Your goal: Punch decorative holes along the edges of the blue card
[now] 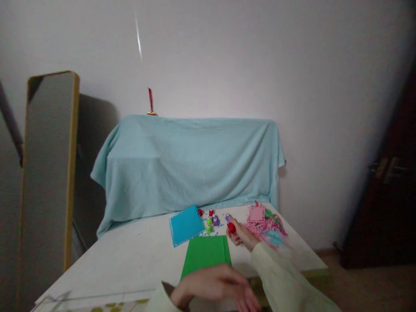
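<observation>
A tall, gold-framed mirror (pixel 47 173) stands at left | Pale blue cloth (pixel 188 160) falls in folds behind the white tabletop (pixel 130 249) | A red ribbon (pixel 150 99) rises above it against a pale wall (pixel 227 65) | Dark door (pixel 380 216), far right

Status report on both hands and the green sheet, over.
Right hand: gripping red object. Left hand: loose, nothing visible in it. Green sheet: on white table, near edge partly hidden by left hand.

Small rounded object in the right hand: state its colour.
The small rounded object in the right hand is red, seen in the head view.
</observation>
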